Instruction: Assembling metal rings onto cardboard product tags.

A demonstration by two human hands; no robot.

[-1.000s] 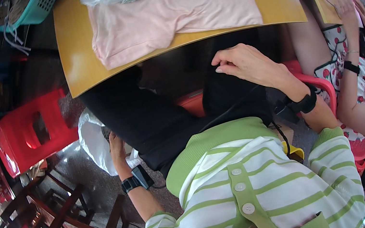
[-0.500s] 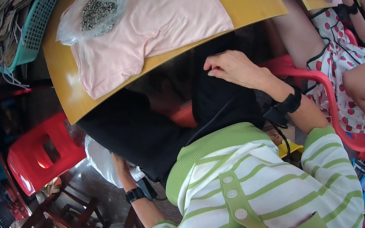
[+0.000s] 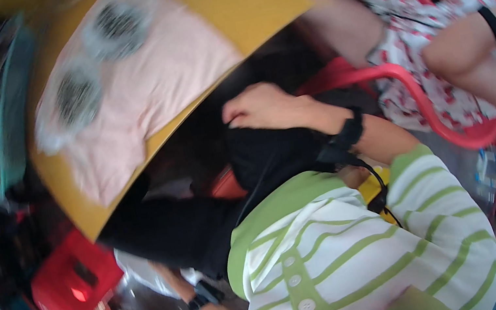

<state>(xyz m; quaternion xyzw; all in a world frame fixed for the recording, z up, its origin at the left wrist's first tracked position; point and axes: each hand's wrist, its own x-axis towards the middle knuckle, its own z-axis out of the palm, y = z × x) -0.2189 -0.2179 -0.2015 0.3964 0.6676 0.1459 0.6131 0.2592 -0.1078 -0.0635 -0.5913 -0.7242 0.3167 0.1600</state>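
Left hand [image 3: 169,279]: low, beside the outer side of the left thigh, at a white plastic bag [image 3: 139,269]. Fingertips lost in blur and overlap; cannot tell how far open, nor whether gripping the bag or merely touching it. Arm lowered to that side, probably because of the bag's low position, under desk height.

Right hand [image 3: 259,108]: partly open, back upward, fingers loosely curled. Nothing visible in its hold; underside of palm hidden. Appears to rest on the dark trousers [image 3: 181,226] over the right thigh, near the knee, likely as plain support during the reach on the left.

Ahead of both hands: desk [image 3: 260,0], with a pale pink cloth [image 3: 179,67] spread near its edge. On the cloth, ahead and left of the right hand: nearer clear bag [image 3: 79,98] and farther clear bag [image 3: 118,25], each with small dark and silvery pieces. Set side by side presumably for easy access; cloth beneath perhaps to catch strays.

Beyond the left hand, past the white bag: red stool [image 3: 76,271]. Farther ahead, on the left: teal basket [image 3: 11,123] with brownish contents.

White bag: just beside the left hand, on its outer side. Thin, crumpled, bright, partly covered by leg and hand; contents not distinguishable.
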